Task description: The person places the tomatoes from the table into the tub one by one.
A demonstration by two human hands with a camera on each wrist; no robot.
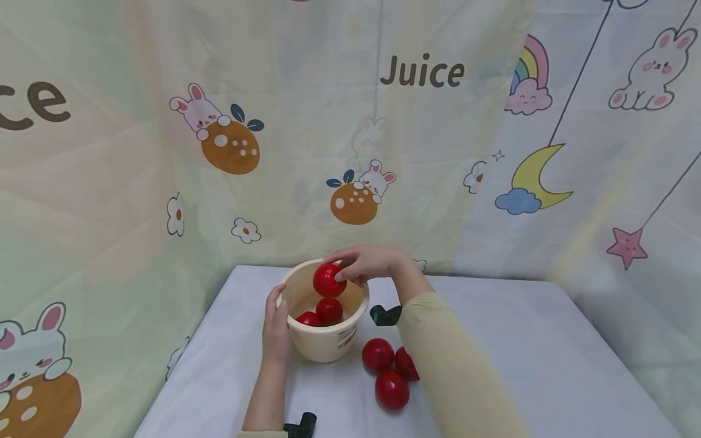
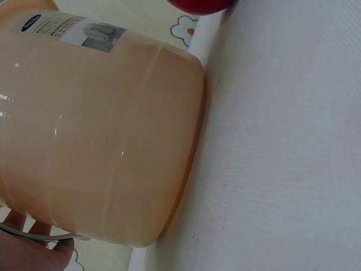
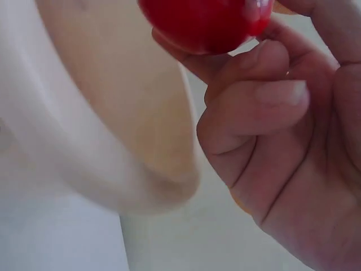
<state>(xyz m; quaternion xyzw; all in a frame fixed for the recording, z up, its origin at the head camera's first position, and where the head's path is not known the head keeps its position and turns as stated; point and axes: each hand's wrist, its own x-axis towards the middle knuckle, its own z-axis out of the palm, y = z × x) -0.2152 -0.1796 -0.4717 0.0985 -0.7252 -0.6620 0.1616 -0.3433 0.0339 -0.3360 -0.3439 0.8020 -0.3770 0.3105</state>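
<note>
My right hand point(image 1: 373, 261) pinches a shiny red round fruit point(image 1: 327, 280) above the mouth of a cream plastic bucket point(image 1: 320, 345). The right wrist view shows this fruit point(image 3: 208, 22) between thumb and fingers, beside the bucket's rim point(image 3: 84, 152). Inside the bucket lie two more red fruits, one point(image 1: 330, 311) in front of the held one and another point(image 1: 309, 319) partly hidden by the near wall. On the bucket's left side my left hand point(image 1: 275, 331) grips the rim. Its fingers point(image 2: 39, 228) show by a thin handle in the left wrist view.
Three red fruits point(image 1: 392, 390) sit close together on the white-covered table point(image 1: 339, 401), right of the bucket; the right sleeve point(image 1: 454, 365) partly covers one. A printed cloth point(image 1: 296, 134) hangs behind the table. Each wrist wears a black device point(image 1: 386, 315).
</note>
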